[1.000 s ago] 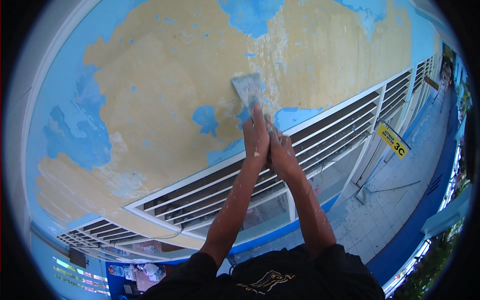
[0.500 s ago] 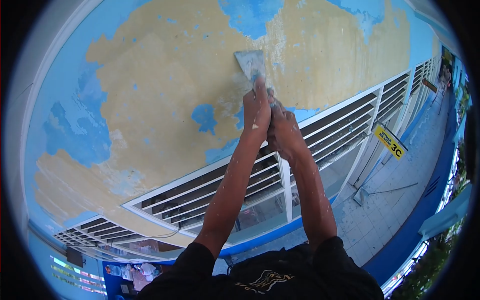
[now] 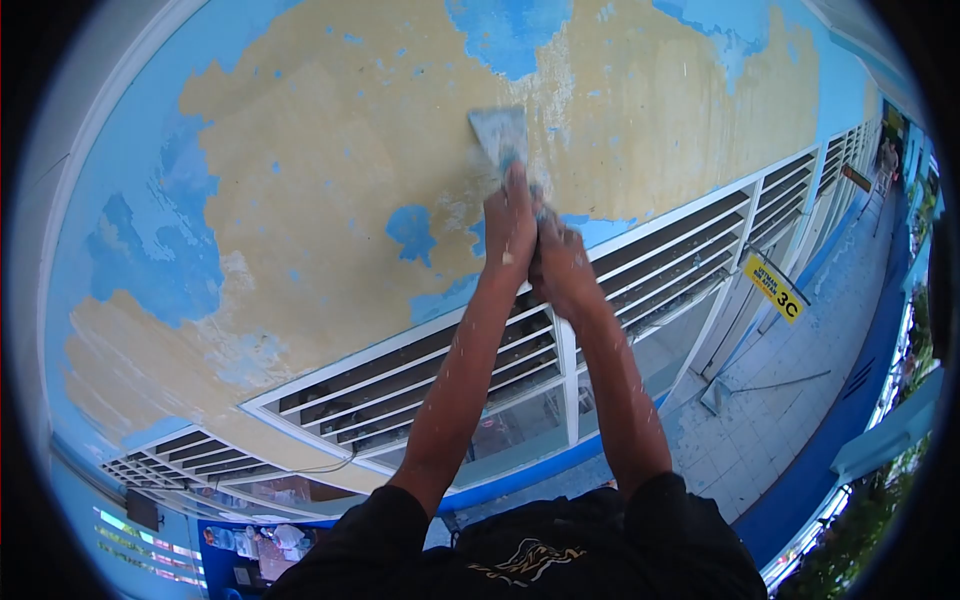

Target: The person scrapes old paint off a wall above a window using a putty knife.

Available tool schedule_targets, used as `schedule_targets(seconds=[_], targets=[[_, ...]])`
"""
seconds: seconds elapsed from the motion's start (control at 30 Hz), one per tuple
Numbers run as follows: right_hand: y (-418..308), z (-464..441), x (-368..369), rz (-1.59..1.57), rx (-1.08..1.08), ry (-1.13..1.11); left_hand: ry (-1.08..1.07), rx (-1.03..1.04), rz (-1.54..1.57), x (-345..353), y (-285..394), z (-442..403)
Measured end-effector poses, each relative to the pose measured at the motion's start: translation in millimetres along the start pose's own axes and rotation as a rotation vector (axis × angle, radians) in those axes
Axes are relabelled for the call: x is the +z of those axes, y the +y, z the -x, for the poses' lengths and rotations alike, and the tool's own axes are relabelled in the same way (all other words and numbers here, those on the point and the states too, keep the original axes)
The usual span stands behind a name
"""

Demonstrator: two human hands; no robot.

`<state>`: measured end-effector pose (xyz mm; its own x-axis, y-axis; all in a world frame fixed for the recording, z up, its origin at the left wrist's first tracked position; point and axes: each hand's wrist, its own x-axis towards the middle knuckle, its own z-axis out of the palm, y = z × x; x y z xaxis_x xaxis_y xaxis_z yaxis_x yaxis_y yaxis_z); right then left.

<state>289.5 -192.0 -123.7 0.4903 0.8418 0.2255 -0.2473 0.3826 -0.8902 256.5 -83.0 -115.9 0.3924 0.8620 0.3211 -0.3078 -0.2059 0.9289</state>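
A paint scraper point(image 3: 500, 130) with a wide, stained metal blade lies against the bare beige part of the wall point(image 3: 350, 130), its edge pointing up. My left hand point(image 3: 511, 230) is closed around its handle close behind the blade, thumb stretched toward the metal. My right hand point(image 3: 563, 262) is closed just beside and below the left one, apparently on the lower handle, which the fingers mostly hide. Pale flecks dot both hands and forearms. Around the blade, blue paint patches point(image 3: 410, 235) remain on the wall, and a whitish scuffed streak runs to its right.
Slatted window vents point(image 3: 430, 385) with white frames run below the hands. A yellow sign point(image 3: 773, 287) marked 3C juts out at right. On the tiled walkway point(image 3: 760, 430) lies a long-handled dustpan point(image 3: 714, 397). A person point(image 3: 888, 155) stands far down the corridor.
The scraper and both hands have shifted slightly downward against the wall. The camera view has moved a little, and the grip looks the same.
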Motion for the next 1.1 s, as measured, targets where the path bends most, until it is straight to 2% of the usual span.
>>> schedule_targets(seconds=[0.1,0.13,0.27,0.33,0.37,0.4,0.43,0.47,0.53,0.6,0.7,0.73,0.83,0.87,0.97,1.0,1.1], targets=[[23.3,3.4,-7.8,0.038,0.061,-0.014,0.018,0.012,0.044,-9.4,-28.0,8.3],[18.8,4.7,-6.8,0.022,0.054,-0.029,0.063,0.119,-0.120,-11.7,-30.4,-2.2],[-24.5,-11.8,3.2,-0.004,0.066,-0.100,-0.025,0.056,0.014,4.9,31.2,-8.6],[-15.3,-15.4,-5.9,0.039,0.077,-0.159,0.023,0.158,-0.126,-1.2,11.3,-8.4],[2.5,-15.4,-11.4,0.101,0.048,-0.114,0.054,0.215,-0.192,-5.7,1.4,-6.6],[26.9,-10.1,-16.2,0.165,0.015,-0.075,0.031,0.147,-0.189,-10.9,-10.9,11.3],[53.5,-2.9,-20.7,0.228,-0.020,-0.037,0.049,0.184,-0.232,-25.1,-48.8,15.4],[81.3,8.2,-25.9,0.206,0.066,-0.026,0.066,0.221,-0.276,-39.7,-84.9,22.0],[161.0,28.3,-42.6,0.188,0.093,-0.010,0.030,0.092,-0.240,-67.5,-134.7,61.3],[197.5,40.9,-44.5,0.134,0.071,0.022,0.131,0.134,-0.285,-79.7,-169.3,87.0],[180.1,50.1,-27.8,0.052,0.120,0.050,0.142,0.066,-0.377,-82.3,-152.5,81.5],[166.2,43.3,-23.5,0.078,0.084,0.027,0.063,-0.032,-0.171,-81.2,-140.4,75.2],[145.0,33.6,-19.3,0.147,0.068,-0.019,0.090,0.000,-0.134,-67.9,-100.1,67.2],[165.8,26.1,-28.8,0.204,0.034,-0.027,0.135,0.070,-0.267,-80.1,-128.6,54.5],[169.6,50.7,-30.3,0.228,-0.040,-0.025,0.162,0.032,-0.231,-87.1,-162.0,84.9],[177.8,58.4,-31.5,0.175,0.007,-0.018,0.099,-0.071,-0.138,-90.4,-167.1,96.7],[185.4,59.2,-32.6,0.145,0.095,0.000,0.141,-0.102,-0.024,-85.3,-167.2,95.1]])
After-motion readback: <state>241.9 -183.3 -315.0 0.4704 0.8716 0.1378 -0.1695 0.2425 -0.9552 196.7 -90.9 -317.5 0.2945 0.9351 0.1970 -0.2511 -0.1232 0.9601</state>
